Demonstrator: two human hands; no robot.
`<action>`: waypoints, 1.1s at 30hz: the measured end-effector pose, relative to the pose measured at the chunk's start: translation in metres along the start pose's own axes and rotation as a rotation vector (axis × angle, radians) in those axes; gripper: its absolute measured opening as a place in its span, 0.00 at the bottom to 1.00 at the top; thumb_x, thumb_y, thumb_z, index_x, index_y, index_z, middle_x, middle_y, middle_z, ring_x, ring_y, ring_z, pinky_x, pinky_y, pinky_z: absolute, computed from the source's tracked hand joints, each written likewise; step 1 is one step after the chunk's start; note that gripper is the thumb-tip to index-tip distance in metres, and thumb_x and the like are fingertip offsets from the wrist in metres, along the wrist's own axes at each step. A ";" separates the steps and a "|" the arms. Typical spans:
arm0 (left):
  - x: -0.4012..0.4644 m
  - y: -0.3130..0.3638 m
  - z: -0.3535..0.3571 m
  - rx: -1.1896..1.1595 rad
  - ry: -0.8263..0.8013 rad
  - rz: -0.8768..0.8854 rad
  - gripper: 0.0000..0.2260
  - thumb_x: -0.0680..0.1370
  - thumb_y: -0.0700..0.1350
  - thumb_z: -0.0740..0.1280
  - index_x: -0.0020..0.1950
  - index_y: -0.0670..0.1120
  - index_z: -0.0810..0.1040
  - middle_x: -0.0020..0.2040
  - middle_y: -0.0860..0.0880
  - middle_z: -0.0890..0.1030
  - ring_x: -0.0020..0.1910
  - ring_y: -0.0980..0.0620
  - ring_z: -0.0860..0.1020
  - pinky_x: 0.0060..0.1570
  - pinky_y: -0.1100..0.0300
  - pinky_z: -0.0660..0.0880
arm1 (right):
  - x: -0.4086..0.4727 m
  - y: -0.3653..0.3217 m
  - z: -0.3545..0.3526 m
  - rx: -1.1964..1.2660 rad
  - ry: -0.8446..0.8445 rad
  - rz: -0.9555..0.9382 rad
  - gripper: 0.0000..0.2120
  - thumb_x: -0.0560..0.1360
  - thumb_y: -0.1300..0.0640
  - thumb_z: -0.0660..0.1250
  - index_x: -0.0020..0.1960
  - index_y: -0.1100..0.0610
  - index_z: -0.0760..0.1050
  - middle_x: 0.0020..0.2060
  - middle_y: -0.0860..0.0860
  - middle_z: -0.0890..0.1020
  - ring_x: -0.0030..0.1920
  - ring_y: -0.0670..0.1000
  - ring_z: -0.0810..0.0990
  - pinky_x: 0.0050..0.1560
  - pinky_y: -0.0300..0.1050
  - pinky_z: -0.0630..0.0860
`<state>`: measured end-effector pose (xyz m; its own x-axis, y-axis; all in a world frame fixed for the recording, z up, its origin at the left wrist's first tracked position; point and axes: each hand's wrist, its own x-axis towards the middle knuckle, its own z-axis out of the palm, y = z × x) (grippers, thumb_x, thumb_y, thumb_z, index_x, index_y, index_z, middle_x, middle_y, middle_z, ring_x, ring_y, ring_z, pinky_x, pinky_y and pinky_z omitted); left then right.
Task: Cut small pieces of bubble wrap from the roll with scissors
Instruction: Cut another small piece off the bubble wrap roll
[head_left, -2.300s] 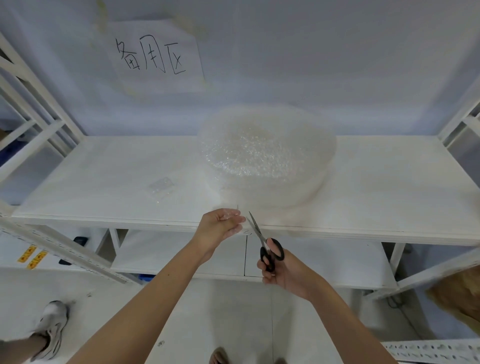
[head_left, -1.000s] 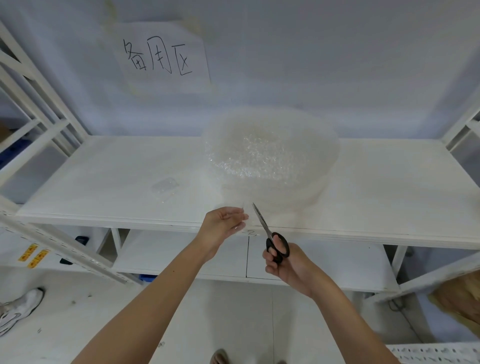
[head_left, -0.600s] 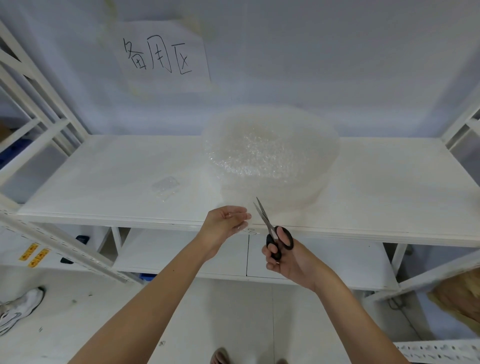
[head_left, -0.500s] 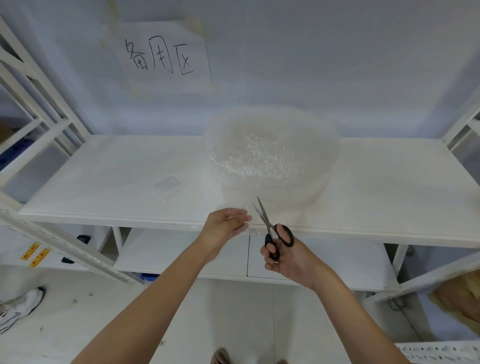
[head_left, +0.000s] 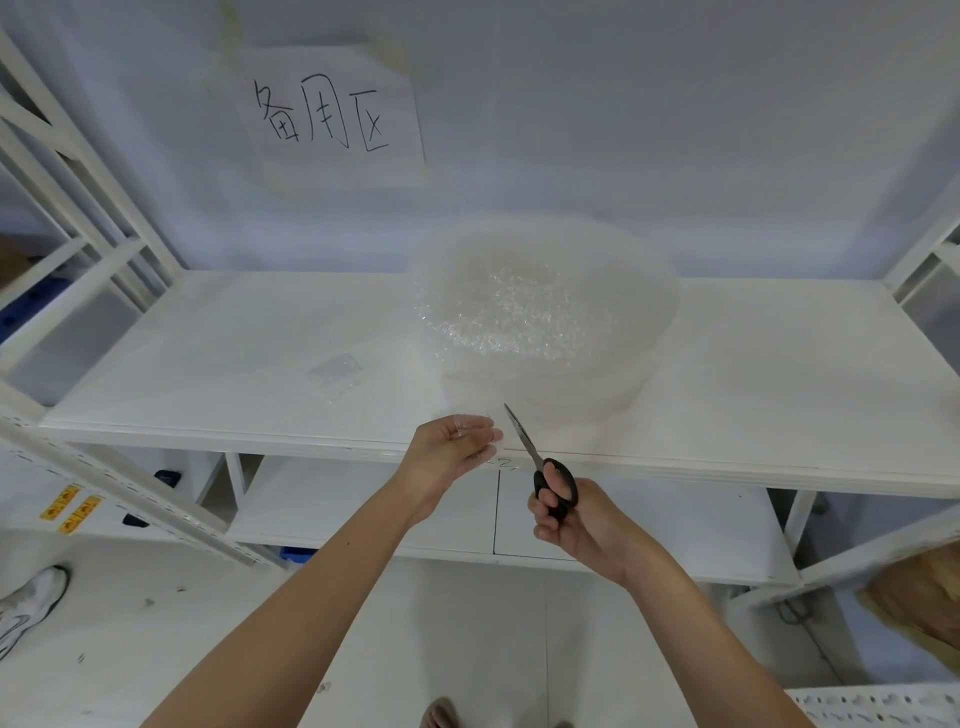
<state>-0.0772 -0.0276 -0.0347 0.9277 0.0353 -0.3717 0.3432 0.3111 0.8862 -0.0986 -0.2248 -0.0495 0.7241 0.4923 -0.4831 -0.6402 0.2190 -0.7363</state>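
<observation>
Gripping scissors (head_left: 540, 460) — right hand (head_left: 582, 525)

A roll of bubble wrap (head_left: 543, 306) stands on a white shelf (head_left: 779, 374), beyond both hands. The left hand (head_left: 449, 449) pinches the loose clear end of the wrap (head_left: 480, 426) at the shelf's front edge, its grip palm-up. Just right of that grip, black-handled scissors (head_left: 543, 467) point up and away toward the roll, blades nearly together, held by the right hand (head_left: 576, 519) with fingers curled through the handles. Farther left of the left grip, a small cut piece of wrap (head_left: 336, 370) lies flat on the shelf. A paper sign (head_left: 332, 111) with handwritten characters hangs on the wall above.
</observation>
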 end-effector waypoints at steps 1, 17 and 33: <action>-0.001 0.000 0.000 -0.001 -0.003 0.001 0.06 0.76 0.34 0.69 0.53 0.36 0.80 0.48 0.41 0.85 0.50 0.51 0.84 0.46 0.66 0.79 | 0.001 0.000 0.000 -0.007 -0.007 0.006 0.19 0.73 0.45 0.66 0.32 0.57 0.67 0.31 0.53 0.69 0.29 0.50 0.65 0.34 0.42 0.69; -0.003 0.003 -0.001 0.058 0.027 0.057 0.06 0.77 0.36 0.69 0.53 0.38 0.81 0.49 0.42 0.85 0.46 0.50 0.83 0.46 0.65 0.79 | -0.002 -0.008 0.001 -0.095 -0.052 0.112 0.24 0.73 0.38 0.64 0.32 0.57 0.68 0.32 0.53 0.71 0.30 0.52 0.66 0.38 0.44 0.73; -0.005 0.000 -0.005 0.029 0.050 0.004 0.03 0.78 0.35 0.68 0.50 0.39 0.81 0.47 0.42 0.84 0.46 0.51 0.83 0.46 0.65 0.79 | -0.001 -0.005 0.002 -0.113 -0.069 0.125 0.24 0.70 0.36 0.65 0.33 0.57 0.67 0.32 0.53 0.71 0.31 0.52 0.66 0.38 0.44 0.72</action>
<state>-0.0828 -0.0230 -0.0337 0.9207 0.0844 -0.3810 0.3444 0.2832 0.8951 -0.0968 -0.2251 -0.0449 0.6185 0.5674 -0.5436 -0.6884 0.0578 -0.7230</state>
